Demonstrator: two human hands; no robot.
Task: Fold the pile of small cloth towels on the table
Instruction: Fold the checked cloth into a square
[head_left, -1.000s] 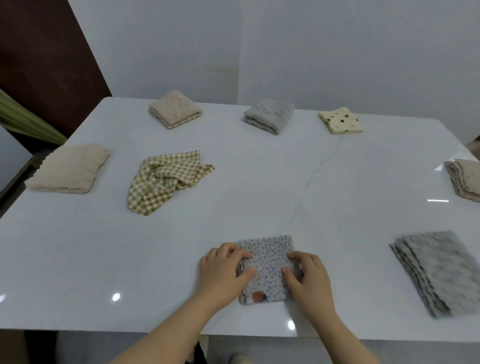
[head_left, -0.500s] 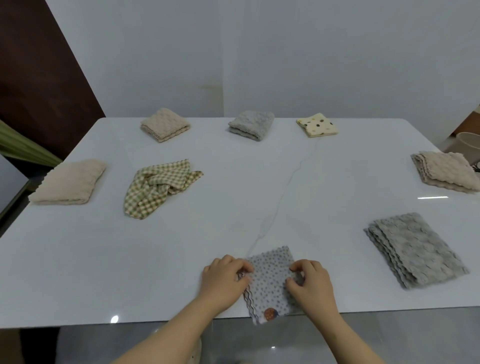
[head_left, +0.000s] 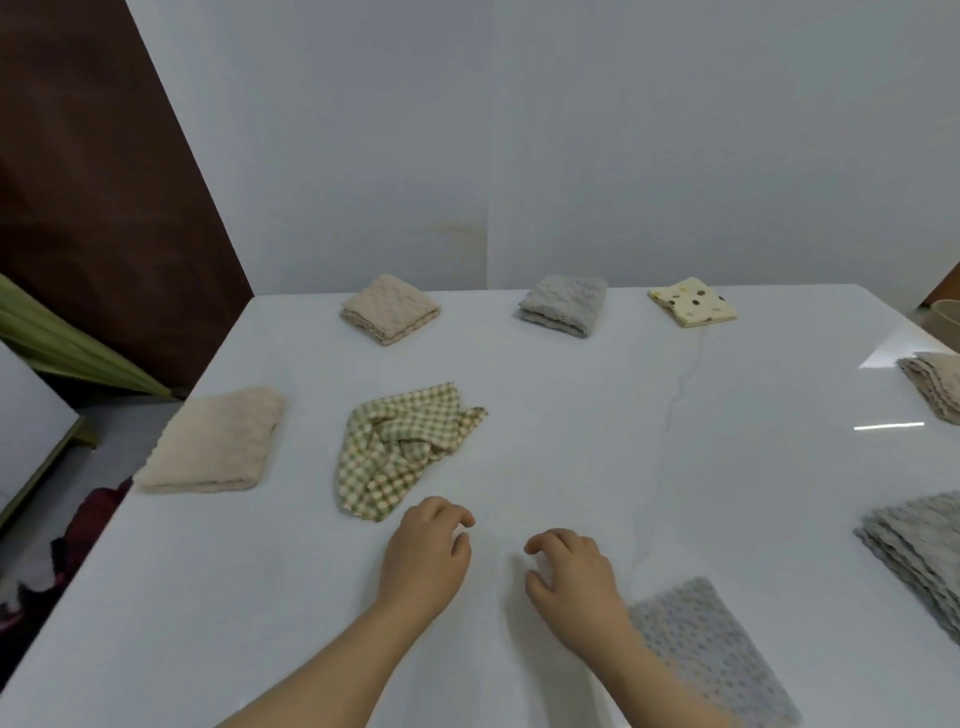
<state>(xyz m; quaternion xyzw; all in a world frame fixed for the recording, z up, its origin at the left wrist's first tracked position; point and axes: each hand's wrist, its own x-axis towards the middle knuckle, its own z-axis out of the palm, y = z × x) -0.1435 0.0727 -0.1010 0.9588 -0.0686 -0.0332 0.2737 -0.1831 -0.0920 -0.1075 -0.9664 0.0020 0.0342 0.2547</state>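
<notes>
Pretty much everything is sitting folded around the table (head_left: 571, 467) edges. Only the checked towel (head_left: 400, 452), crumpled left of centre, is being left unfolded. Nothing is being gripped: left hand (head_left: 428, 556) and right hand (head_left: 571, 582) are hovering empty, fingers loosely curled, the dotted towel (head_left: 711, 654) lying folded at the near edge.

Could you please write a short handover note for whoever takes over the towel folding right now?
Left hand: empty, fingers curled, over the table just short of the checked towel.
Right hand: empty, beside the left, holding nothing.
Done: the dotted grey towel lies folded at the near edge, by the right forearm. Other folded towels sit round the table: beige at left, beige, grey and yellow spotted at the far edge, beige and grey at right.
Left: only the checked towel is crumpled; likely fold that next.
</notes>
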